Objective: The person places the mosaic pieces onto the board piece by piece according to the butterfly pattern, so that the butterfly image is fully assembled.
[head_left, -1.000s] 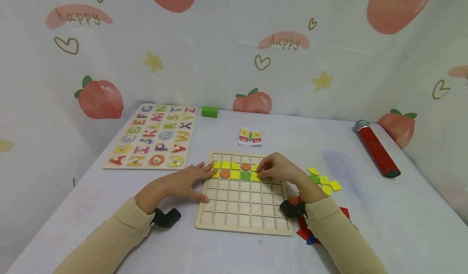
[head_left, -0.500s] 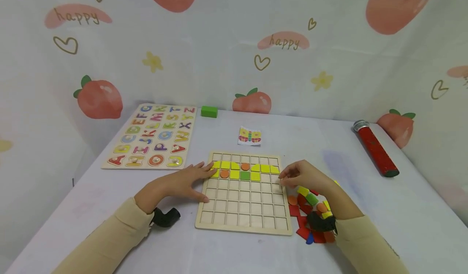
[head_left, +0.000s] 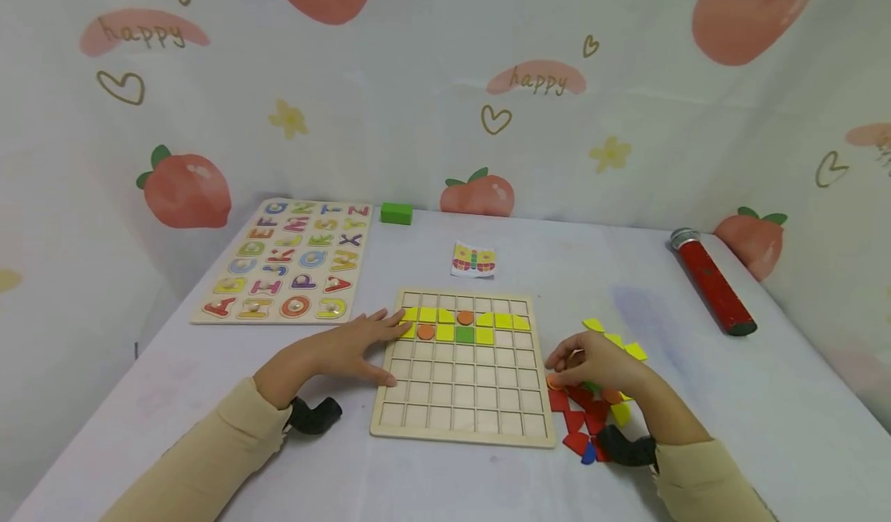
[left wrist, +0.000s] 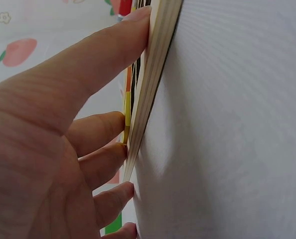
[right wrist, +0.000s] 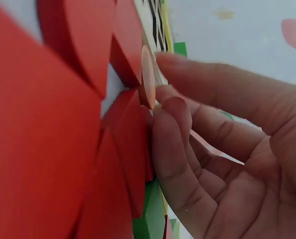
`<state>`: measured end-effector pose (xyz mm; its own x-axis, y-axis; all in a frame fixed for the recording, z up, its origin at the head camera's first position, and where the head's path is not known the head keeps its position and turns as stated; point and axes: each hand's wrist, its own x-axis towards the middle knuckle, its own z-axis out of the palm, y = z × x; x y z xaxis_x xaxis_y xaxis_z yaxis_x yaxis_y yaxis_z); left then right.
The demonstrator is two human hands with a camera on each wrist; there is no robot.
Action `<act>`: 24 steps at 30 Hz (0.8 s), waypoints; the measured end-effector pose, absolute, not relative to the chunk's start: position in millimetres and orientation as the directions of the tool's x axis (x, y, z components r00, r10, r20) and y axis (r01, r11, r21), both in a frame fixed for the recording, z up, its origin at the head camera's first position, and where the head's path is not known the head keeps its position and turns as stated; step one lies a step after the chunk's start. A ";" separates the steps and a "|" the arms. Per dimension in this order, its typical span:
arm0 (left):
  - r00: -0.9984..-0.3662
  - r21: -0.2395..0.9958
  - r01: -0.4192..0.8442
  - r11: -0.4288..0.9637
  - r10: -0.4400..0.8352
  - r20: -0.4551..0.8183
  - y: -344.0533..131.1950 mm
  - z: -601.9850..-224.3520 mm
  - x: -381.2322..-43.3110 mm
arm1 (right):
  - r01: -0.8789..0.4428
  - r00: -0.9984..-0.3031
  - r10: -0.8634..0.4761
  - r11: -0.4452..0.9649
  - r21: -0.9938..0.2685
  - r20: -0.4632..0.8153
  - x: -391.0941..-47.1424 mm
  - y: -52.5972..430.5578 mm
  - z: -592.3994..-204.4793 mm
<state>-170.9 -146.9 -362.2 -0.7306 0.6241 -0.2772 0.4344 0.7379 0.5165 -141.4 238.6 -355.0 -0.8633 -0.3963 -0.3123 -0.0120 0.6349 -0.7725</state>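
A wooden grid board (head_left: 462,393) lies at the middle of the table, with yellow tiles (head_left: 503,322), two orange discs (head_left: 465,318) and a green square (head_left: 464,336) in its upper rows. My left hand (head_left: 339,352) rests at the board's left edge, thumb lower down and fingertips beside the yellow tiles. To the right of the board, my right hand (head_left: 595,359) hovers over the loose pieces. Its thumb and fingers are bent and spread, their tips right at a loose orange disc (right wrist: 148,77), which lies beside red pieces (right wrist: 123,134).
Yellow pieces (head_left: 635,350) and a blue piece (head_left: 588,453) lie in the loose pile. A butterfly picture card (head_left: 474,260) is behind the board. An alphabet board (head_left: 278,263) lies at left, a green block (head_left: 396,213) at the back, a red microphone (head_left: 713,282) at right.
My right hand has left the board and moved right and down to the loose pieces. Yellow tiles it covered on the board's right now show. The left hand has stayed put.
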 end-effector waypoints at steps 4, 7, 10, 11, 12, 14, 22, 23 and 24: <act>-0.727 0.517 0.439 0.735 0.629 -0.275 -146.4 -362.3 -170.5 | -0.053 -0.857 -0.421 0.647 -0.761 -0.298 -140.9 239.7 -357.2; -0.733 0.510 0.434 0.743 0.620 -0.279 -146.5 -362.2 -170.4 | -0.084 -0.849 -0.446 0.644 -0.760 -0.284 -141.5 240.7 -357.9; -0.735 0.509 0.435 0.743 0.619 -0.276 -147.1 -362.3 -170.8 | -0.095 -0.842 -0.460 0.640 -0.762 -0.281 -142.1 241.6 -358.4; -0.735 0.509 0.434 0.743 0.619 -0.277 -147.2 -362.1 -170.9 | -0.098 -0.840 -0.463 0.640 -0.762 -0.281 -142.3 241.8 -358.5; -0.733 0.510 0.438 0.740 0.623 -0.275 -147.5 -362.3 -171.1 | -0.101 -0.838 -0.468 0.639 -0.762 -0.280 -142.4 242.0 -358.8; -0.727 0.515 0.445 0.733 0.631 -0.270 -147.8 -362.7 -171.4 | -0.106 -0.835 -0.473 0.640 -0.761 -0.281 -142.6 242.3 -359.0; -0.725 0.518 0.450 0.728 0.636 -0.264 -147.9 -362.4 -170.8 | -0.087 -0.840 -0.452 0.658 -0.748 -0.300 -144.2 241.1 -358.1; -0.725 0.518 0.449 0.728 0.636 -0.265 -147.9 -362.5 -170.9 | -0.084 -0.841 -0.449 0.660 -0.746 -0.302 -144.3 241.0 -357.9; -0.725 0.516 0.448 0.730 0.635 -0.268 -147.8 -362.4 -170.9 | -0.079 -0.843 -0.442 0.665 -0.743 -0.306 -144.3 241.0 -357.4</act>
